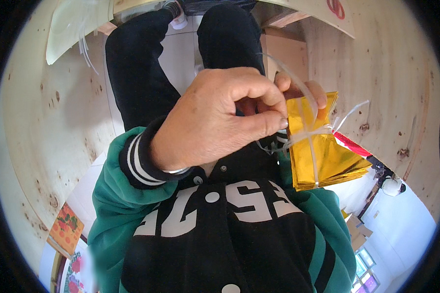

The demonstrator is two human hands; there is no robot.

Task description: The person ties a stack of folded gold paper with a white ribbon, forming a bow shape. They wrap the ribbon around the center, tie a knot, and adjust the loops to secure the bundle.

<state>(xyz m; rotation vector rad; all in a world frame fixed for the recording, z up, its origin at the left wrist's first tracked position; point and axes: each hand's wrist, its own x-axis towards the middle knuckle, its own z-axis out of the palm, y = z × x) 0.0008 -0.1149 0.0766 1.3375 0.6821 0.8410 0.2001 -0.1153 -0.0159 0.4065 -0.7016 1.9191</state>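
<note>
My left hand point(212, 117) reaches across from the left, its thumb and index finger pinched together at the left edge of a stack of gold foil sheets point(333, 157). A thin clear plastic strip point(306, 126) wraps the stack and crosses itself on the face. One loose length arcs above the stack, and a short end point(355, 110) sticks out to the right. What exactly lies between the left fingertips is hard to see, though the strip runs to them. My right hand point(313, 93) grips the stack from behind; only some fingers show at its top edge. The sheets fan out at lower right.
Knotty wooden boards rise on the left point(51, 110) and right point(381, 73). White plastic strips point(84, 51) hang from a pale sheet at upper left. Red loops point(336, 9) lie at upper right. A cardboard box point(286, 51) stands beyond my knee. An orange flowered panel point(66, 229) is at lower left.
</note>
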